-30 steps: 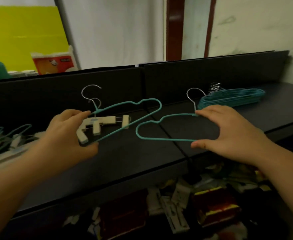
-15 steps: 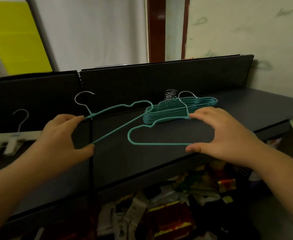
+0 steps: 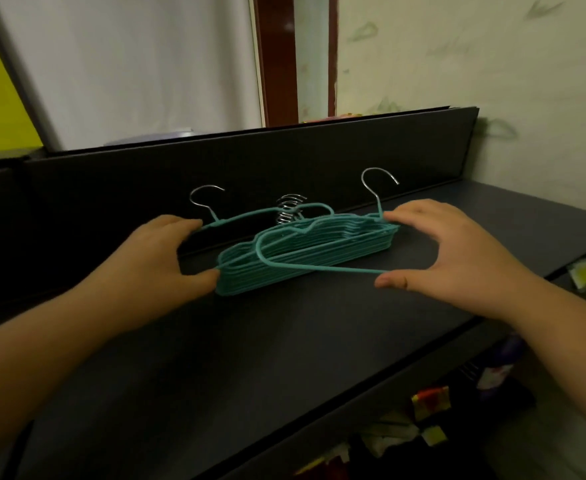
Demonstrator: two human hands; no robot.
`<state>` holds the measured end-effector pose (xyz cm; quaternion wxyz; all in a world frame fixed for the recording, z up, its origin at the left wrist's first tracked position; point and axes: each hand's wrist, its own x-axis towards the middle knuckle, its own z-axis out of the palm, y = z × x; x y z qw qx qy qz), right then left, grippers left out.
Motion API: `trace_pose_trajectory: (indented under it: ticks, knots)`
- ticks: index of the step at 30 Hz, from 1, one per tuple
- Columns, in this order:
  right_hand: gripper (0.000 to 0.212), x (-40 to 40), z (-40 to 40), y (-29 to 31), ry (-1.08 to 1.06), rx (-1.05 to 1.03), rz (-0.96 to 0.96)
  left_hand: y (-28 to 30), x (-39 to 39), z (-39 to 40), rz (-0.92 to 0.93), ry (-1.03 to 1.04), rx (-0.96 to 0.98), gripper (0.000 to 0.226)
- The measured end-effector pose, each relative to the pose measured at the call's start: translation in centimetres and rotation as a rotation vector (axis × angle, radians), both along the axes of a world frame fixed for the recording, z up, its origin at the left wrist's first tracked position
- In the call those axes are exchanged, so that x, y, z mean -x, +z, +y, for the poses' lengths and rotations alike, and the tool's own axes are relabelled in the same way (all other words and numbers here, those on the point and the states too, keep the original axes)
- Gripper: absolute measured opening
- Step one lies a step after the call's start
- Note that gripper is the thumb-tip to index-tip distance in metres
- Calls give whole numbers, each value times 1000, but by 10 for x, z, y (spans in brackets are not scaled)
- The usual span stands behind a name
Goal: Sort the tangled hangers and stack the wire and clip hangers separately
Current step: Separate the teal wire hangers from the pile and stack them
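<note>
Two teal wire hangers are held over a stack of like hangers at the centre of the frame. The stack is made of thin coated wire with notched, wavy shoulders, laid flat on the dark matte shelf; its bare metal hooks are bunched at the back, against the shelf's upright rear panel.

The left hanger is gripped by the left hand at centre left, the fingers curled over its top wire near the neck and the thumb pressed at the lower end, just beside the stack's left corner. Its shiny hook rises above the fingers.

The right hanger is pinched by the right hand at centre right: the fingers are closed over the neck below a rounded steel hook, and the thumb is set under the straight bottom wire. Its looped shoulder lies across the front of the stack; whether it touches cannot be told.

Crumpled coloured wrappers are seen below the shelf edge at lower right. A pale smudged wall and a red-brown post fill the top of the frame.
</note>
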<state>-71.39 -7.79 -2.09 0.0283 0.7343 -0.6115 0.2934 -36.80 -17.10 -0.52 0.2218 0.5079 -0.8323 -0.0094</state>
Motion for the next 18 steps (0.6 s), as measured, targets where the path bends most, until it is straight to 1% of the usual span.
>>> trace_pose_trajectory:
  ticks: [6,11,14,18]
  knots:
    - [93,45,-44,17,85,-1,0,-4,65,-25,-48,-52,-41,85]
    - [95,75,-75,20,169,-25,-46,-5,109,-33,-45,-97,-52,62]
    - [97,88,-89,15,221,-42,-9,-6,123,-36,-68,-112,-55,58]
    - [98,99,-100,15,266,-66,4,-9,126,-40,-50,-84,-70,58]
